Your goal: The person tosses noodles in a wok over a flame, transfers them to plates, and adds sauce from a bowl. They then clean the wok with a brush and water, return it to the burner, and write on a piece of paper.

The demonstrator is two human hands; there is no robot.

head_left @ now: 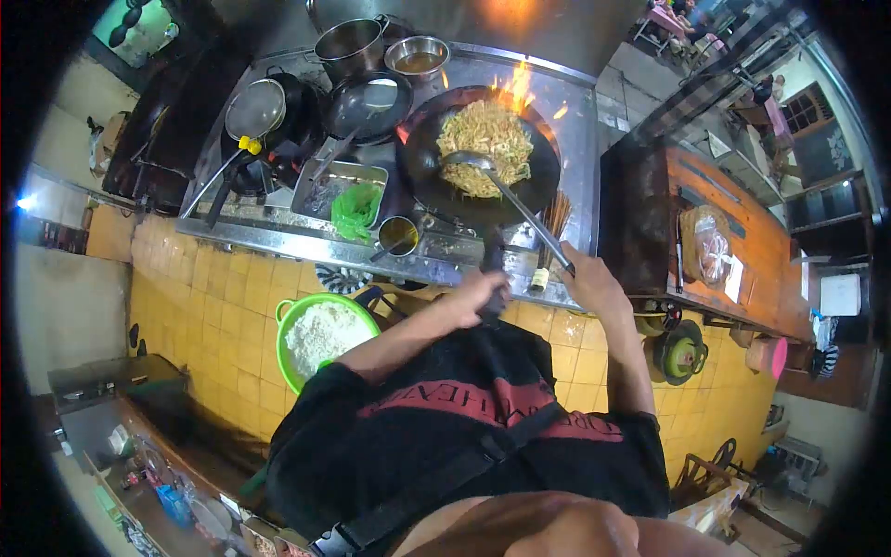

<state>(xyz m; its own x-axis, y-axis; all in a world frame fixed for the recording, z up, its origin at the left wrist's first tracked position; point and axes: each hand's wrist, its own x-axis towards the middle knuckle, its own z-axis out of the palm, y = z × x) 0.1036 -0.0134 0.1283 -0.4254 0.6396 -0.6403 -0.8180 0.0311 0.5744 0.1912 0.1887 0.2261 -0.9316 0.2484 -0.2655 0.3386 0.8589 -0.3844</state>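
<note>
My left hand [478, 296] is closed around the dark handle [493, 252] of a large wok [423, 173]. Fried noodles [483, 125] mixed with small pieces fill the middle of the wok. Flames [516, 91] rise along its far edge. In my right hand [597, 290] is the long handle of a metal ladle [471, 160], whose bowl rests among the noodles. A bamboo brush [554, 223] lies on the stove edge, just left of my right hand.
Left of the wok are a pan [368, 110], a strainer [255, 110], a metal tray [311, 193] with a green bag [356, 211], and a cup [397, 236]. A green basin [290, 357] of white rice stands below. A wooden table [756, 251] is at right.
</note>
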